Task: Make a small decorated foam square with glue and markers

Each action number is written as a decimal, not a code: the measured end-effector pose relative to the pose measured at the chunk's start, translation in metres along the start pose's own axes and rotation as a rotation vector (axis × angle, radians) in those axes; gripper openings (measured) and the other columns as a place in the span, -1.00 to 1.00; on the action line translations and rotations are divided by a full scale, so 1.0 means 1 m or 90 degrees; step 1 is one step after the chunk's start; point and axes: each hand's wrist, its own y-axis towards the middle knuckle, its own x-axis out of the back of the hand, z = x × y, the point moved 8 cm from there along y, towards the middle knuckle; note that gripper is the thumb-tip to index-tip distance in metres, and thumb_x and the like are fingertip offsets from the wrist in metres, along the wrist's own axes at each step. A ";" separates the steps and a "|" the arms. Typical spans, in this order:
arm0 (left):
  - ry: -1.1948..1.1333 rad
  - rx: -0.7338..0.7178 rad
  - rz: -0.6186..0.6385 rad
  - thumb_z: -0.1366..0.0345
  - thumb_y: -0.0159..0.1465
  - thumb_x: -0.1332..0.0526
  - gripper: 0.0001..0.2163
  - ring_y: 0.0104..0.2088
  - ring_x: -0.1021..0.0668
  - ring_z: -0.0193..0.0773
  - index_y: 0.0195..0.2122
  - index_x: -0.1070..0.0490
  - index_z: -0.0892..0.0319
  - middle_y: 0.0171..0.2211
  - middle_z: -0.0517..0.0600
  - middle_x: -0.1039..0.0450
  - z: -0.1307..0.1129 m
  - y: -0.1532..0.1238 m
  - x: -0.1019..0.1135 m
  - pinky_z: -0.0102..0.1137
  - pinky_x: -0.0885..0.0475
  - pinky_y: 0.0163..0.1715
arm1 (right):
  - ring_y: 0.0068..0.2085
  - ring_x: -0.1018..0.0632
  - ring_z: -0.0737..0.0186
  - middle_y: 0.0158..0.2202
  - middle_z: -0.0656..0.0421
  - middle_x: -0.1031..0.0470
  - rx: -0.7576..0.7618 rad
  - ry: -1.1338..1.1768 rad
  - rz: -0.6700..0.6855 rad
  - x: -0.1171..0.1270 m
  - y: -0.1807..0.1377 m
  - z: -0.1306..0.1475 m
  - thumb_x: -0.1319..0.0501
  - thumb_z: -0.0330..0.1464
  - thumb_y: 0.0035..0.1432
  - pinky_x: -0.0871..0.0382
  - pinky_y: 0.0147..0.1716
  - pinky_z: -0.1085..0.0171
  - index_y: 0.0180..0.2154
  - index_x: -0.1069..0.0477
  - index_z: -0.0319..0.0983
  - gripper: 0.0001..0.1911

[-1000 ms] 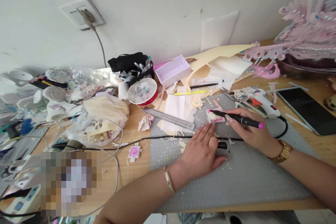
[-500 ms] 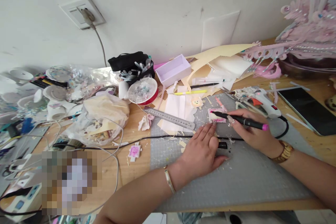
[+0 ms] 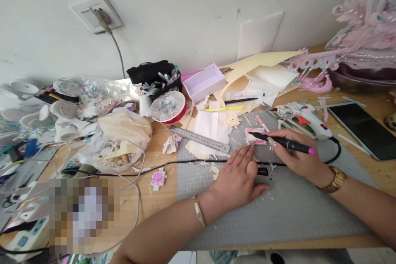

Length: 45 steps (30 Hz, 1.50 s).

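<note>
My right hand is closed around a black marker with a pink end. The marker's tip rests on a small white piece coloured with pink along its edges. My left hand lies flat with fingers stretched out, its fingertips at the near edge of that piece. A black marker cap shows beside the left index finger and thumb; whether the hand touches it I cannot tell. Under both hands is a grey cutting mat. A similar pink-coloured piece lies on the wood to the left.
A black cable crosses the mat beneath my hands. A steel ruler, a glue gun and a phone lie around. Behind stand a lilac box, a red-and-white bowl and a black pen case.
The marker tip has shifted very slightly on the white piece. My left hand stays in place.
</note>
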 end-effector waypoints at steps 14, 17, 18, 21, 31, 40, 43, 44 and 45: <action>0.002 -0.016 -0.011 -0.08 0.36 -0.15 -0.51 0.42 -0.15 0.11 0.01 -0.35 0.32 0.37 0.40 -0.13 -0.004 0.001 0.003 -0.03 -0.26 0.32 | -0.36 -0.64 0.17 -0.32 0.18 -0.66 0.035 0.024 0.013 0.001 0.000 0.006 -0.21 -0.41 0.19 -0.50 -0.37 0.23 -0.19 -0.48 -0.09 -0.84; -0.005 -0.014 -0.002 -0.07 0.36 -0.14 -0.52 0.42 -0.13 0.11 0.00 -0.35 0.31 0.37 0.40 -0.12 -0.004 0.002 0.002 -0.03 -0.25 0.33 | -0.38 -0.64 0.17 -0.34 0.18 -0.65 0.009 0.016 0.003 0.003 0.000 0.003 -0.21 -0.42 0.20 -0.49 -0.41 0.23 -0.18 -0.48 -0.08 -0.84; -0.007 -0.015 -0.002 -0.08 0.37 -0.14 -0.52 0.43 -0.13 0.11 0.00 -0.35 0.31 0.37 0.40 -0.12 -0.004 0.002 0.002 -0.03 -0.25 0.33 | -0.38 -0.64 0.17 -0.34 0.18 -0.65 0.015 0.016 0.006 0.002 0.000 0.004 -0.21 -0.41 0.20 -0.49 -0.40 0.23 -0.18 -0.47 -0.08 -0.84; -0.011 -0.016 -0.007 -0.08 0.37 -0.13 -0.52 0.42 -0.14 0.11 0.00 -0.35 0.32 0.37 0.40 -0.14 -0.004 0.002 0.002 -0.03 -0.23 0.34 | -0.36 -0.65 0.17 -0.32 0.19 -0.66 0.050 0.023 0.024 0.000 -0.001 0.008 -0.22 -0.41 0.18 -0.51 -0.38 0.23 -0.19 -0.47 -0.08 -0.84; -0.001 -0.024 -0.013 -0.07 0.36 -0.15 -0.51 0.41 -0.17 0.13 0.00 -0.35 0.34 0.36 0.41 -0.14 -0.005 0.001 0.002 -0.04 -0.24 0.34 | -0.33 -0.65 0.20 -0.29 0.18 -0.66 0.053 0.027 0.025 -0.001 -0.002 0.006 -0.21 -0.42 0.21 -0.50 -0.34 0.28 -0.17 -0.49 -0.12 -0.84; 0.015 -0.024 -0.029 -0.08 0.36 -0.15 -0.51 0.42 -0.16 0.11 -0.03 -0.36 0.33 0.37 0.40 -0.14 -0.005 0.002 0.003 -0.08 -0.24 0.34 | -0.35 -0.63 0.22 -0.31 0.19 -0.65 0.031 0.028 0.019 -0.001 -0.002 0.002 -0.21 -0.42 0.22 -0.47 -0.36 0.28 -0.17 -0.50 -0.11 -0.84; 0.027 -0.032 -0.036 -0.08 0.36 -0.15 -0.53 0.39 -0.22 0.12 -0.06 -0.37 0.32 0.34 0.39 -0.19 -0.008 0.000 0.005 -0.08 -0.27 0.33 | -0.39 -0.61 0.23 -0.34 0.19 -0.64 0.018 0.020 0.007 0.002 -0.003 -0.001 -0.21 -0.42 0.22 -0.45 -0.42 0.29 -0.17 -0.49 -0.12 -0.84; 0.032 -0.036 -0.039 -0.08 0.36 -0.15 -0.53 0.38 -0.24 0.12 -0.07 -0.38 0.31 0.33 0.39 -0.22 -0.009 0.000 0.006 -0.08 -0.27 0.32 | -0.39 -0.61 0.23 -0.34 0.19 -0.64 0.023 0.020 0.009 0.002 -0.004 0.000 -0.21 -0.43 0.22 -0.44 -0.42 0.29 -0.17 -0.48 -0.12 -0.84; 0.037 -0.039 -0.044 -0.08 0.35 -0.16 -0.53 0.37 -0.26 0.13 -0.08 -0.38 0.32 0.32 0.39 -0.24 -0.010 -0.001 0.007 -0.08 -0.27 0.32 | -0.40 -0.61 0.23 -0.34 0.19 -0.64 0.028 0.019 0.010 0.002 -0.004 0.001 -0.20 -0.43 0.21 -0.44 -0.43 0.29 -0.17 -0.48 -0.12 -0.84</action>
